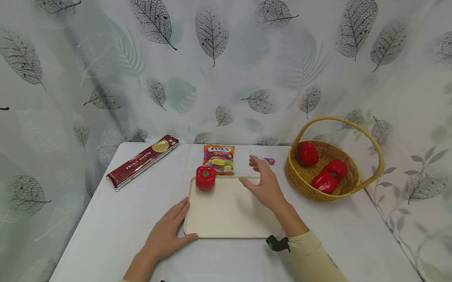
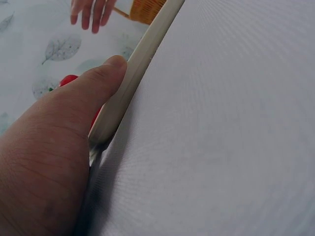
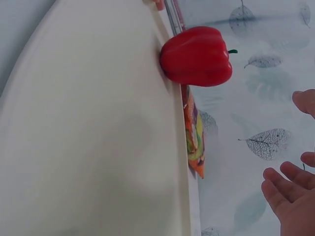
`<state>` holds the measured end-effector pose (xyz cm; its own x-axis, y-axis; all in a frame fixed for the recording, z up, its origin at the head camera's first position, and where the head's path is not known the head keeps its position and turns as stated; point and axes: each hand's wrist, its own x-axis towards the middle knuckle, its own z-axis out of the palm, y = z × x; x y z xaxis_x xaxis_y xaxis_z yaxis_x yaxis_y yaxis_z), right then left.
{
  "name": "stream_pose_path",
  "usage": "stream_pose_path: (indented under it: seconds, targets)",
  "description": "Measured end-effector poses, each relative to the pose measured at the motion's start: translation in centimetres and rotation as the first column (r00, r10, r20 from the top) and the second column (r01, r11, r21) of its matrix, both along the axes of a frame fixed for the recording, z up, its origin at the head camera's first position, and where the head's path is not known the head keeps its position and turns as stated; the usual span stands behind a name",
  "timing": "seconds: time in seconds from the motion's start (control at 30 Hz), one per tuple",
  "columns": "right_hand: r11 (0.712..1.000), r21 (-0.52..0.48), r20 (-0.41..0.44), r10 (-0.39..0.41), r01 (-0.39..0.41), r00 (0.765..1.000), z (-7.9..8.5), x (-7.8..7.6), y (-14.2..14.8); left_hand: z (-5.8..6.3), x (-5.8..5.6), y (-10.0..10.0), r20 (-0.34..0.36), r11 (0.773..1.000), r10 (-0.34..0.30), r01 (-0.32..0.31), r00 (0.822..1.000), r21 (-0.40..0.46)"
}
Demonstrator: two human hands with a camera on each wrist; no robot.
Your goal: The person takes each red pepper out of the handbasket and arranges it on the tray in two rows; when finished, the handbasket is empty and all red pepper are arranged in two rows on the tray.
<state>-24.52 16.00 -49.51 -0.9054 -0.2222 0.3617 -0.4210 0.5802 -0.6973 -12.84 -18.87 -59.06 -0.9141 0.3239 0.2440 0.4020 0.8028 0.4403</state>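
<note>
A cream rectangular tray (image 1: 232, 213) lies on the white table, with a red bell pepper (image 1: 205, 178) upright at its far left corner. My left hand (image 1: 167, 231) rests against the tray's left side with straight fingers. In the left wrist view its thumb (image 2: 101, 81) touches the tray rim (image 2: 133, 73). My right hand (image 1: 265, 185) is above the tray's right part, fingers spread and holding nothing. The right wrist view shows the same pepper (image 3: 197, 56) and the fingers (image 3: 288, 189) apart from it.
A yellow wicker basket (image 1: 296, 180) with several red peppers stands at the right. Behind the tray lies a Fox's Fruits candy bag (image 1: 219, 158). A dark red Primo Gusto pasta pack (image 1: 143, 160) lies at the back left. A small purple item (image 1: 269, 161), partly hidden, lies behind my right hand.
</note>
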Motion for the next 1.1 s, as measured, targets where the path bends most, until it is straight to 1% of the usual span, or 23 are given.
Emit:
stream_pose_path:
  seconds: [0.1, 0.3, 0.47, 0.67, 0.87, 1.1]
  targets:
    - [1.000, 0.013, -0.003, -0.018, 0.018, 1.000, 0.2, 0.0, 0.8, 0.1, 0.0, 0.0, 0.003, 1.000, -0.001, 0.001, 1.000, -0.001]
    - [0.999, 0.003, -0.014, -0.043, 0.043, 0.999, 0.4, -0.1, 2.3, 0.4, 0.1, 0.0, 0.010, 1.000, 0.007, -0.007, 1.000, -0.009]
    - [0.998, -0.001, -0.046, -0.059, 0.059, 0.997, 0.5, -0.3, 3.5, 0.8, 0.1, 0.1, 0.014, 1.000, 0.008, -0.008, 1.000, 0.005]
    - [0.996, -0.013, -0.102, -0.084, 0.083, 0.991, 0.5, -0.3, 4.7, 0.5, 0.1, 0.2, 0.021, 1.000, 0.006, -0.006, 1.000, 0.001]
    - [0.991, -0.004, -0.063, -0.132, 0.132, 0.989, 1.3, -0.2, 5.9, 0.3, 0.1, 0.2, 0.034, 1.000, 0.009, -0.009, 0.999, 0.001]
    - [0.981, 0.005, -0.083, -0.195, 0.196, 0.977, 2.3, -0.2, 7.5, 0.4, 0.0, 0.2, 0.041, 1.000, 0.017, -0.017, 0.999, -0.011]
